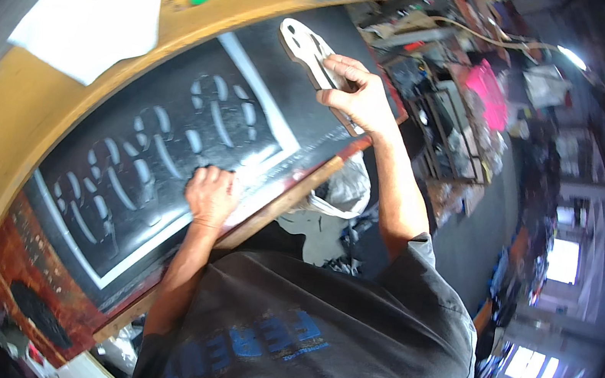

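My right hand (361, 101) grips a sole-shaped cutting die (314, 50), pale on top with dark openings. It is raised over the far right part of a black sheet (173, 120), thumb on the near side and fingers across the top. My left hand (211, 193) rests palm down near the sheet's front edge, its short-looking fingers slightly apart and nothing visible in them. Beside it, rows of curved, sole-like outlines (141, 155) mark the sheet, bordered by broad white lines (257, 101).
A yellow machine beam (41, 121) with green buttons and a white paper (106, 14) arches over the sheet's far side. A wooden rail (281, 201) runs along the front. A white bag (345, 187) hangs below it. Cluttered shelves (443, 124) stand to the right.
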Motion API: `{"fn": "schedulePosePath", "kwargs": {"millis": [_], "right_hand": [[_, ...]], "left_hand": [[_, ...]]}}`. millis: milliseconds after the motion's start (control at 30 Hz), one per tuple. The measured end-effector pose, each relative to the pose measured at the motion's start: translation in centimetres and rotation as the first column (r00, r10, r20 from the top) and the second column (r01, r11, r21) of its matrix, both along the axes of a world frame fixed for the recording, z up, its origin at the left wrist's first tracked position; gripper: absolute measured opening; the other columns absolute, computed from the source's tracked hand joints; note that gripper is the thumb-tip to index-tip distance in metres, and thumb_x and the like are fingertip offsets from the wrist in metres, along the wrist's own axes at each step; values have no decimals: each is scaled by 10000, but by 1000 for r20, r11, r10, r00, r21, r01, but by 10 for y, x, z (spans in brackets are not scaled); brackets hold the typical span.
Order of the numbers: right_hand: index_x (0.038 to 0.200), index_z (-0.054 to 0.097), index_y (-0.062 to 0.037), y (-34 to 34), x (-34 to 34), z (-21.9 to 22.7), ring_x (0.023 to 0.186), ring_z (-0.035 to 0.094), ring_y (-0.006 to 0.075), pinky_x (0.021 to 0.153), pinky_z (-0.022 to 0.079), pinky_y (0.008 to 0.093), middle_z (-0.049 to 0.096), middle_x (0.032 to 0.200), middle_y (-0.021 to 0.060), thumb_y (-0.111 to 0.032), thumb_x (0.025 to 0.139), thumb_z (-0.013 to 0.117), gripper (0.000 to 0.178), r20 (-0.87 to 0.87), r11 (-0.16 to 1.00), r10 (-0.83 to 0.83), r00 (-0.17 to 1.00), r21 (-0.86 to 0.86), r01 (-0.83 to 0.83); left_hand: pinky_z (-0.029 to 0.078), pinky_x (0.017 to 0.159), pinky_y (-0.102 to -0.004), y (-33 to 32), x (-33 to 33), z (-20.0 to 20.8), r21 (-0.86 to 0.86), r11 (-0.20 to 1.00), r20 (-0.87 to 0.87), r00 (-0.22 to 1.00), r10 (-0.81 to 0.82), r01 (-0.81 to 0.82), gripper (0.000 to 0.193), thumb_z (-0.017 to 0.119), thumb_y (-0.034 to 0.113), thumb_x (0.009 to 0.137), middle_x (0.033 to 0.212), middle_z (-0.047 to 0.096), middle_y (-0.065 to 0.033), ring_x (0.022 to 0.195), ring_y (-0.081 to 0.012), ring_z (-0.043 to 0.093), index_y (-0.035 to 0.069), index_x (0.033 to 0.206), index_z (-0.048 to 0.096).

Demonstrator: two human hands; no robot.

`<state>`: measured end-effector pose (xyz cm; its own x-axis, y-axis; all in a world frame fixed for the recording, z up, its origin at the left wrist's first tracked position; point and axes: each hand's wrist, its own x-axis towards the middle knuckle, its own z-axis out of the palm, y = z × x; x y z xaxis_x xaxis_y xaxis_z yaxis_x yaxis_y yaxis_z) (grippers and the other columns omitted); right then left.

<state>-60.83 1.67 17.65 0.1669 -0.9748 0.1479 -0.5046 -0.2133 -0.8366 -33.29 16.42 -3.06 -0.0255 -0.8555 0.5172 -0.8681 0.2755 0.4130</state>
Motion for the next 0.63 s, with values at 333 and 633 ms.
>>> {"fn": "schedulePosePath", "kwargs": {"millis": [333, 633], "right_hand": [[1532, 498, 55, 116, -177, 4, 1070, 729, 277, 924, 633, 398, 674, 1347, 201, -344, 792, 862, 916, 639, 953, -286, 714, 268, 142], [1635, 438, -199, 122, -226, -170, 1505, 421, 461, 1118, 438, 729, 380, 1685, 197, -366, 850, 772, 870, 902, 896, -332, -277, 210, -390]], "left_hand": [[490, 627, -483, -1, -4, 2, 2, 1000, 84, 996, 17, -17, 325, 774, 251, 852, 751, 568, -63, 738, -321, 592, 131, 651, 548], [517, 675, -443, -4, -9, -8, -81, 997, 96, 995, 22, -14, 356, 784, 218, 884, 767, 648, -89, 717, -310, 612, 124, 631, 551]]}}
